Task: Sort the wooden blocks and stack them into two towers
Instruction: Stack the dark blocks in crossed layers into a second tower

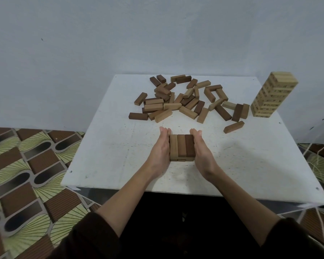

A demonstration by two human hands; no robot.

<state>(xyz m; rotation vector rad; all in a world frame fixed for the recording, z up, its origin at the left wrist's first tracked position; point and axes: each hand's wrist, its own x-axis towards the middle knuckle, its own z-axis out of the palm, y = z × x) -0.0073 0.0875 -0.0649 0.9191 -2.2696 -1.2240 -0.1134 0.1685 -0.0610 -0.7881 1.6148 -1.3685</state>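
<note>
— Wooden low stack (pixel 181 147), two layers, sits near the front of the white table (pixel 120 146). Where are your hands?
— Your left hand (pixel 160 150) and right hand (pixel 201 152) press its sides, fingers straight, curled round nothing.
— And behind?
— Loose blocks (pixel 183 98) lie scattered; a tall pale tower (pixel 269 94) stands far right.

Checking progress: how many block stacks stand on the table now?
2: a tall tower at the far right corner, and a low stack near the front, pressed between the left hand and right hand.
</note>
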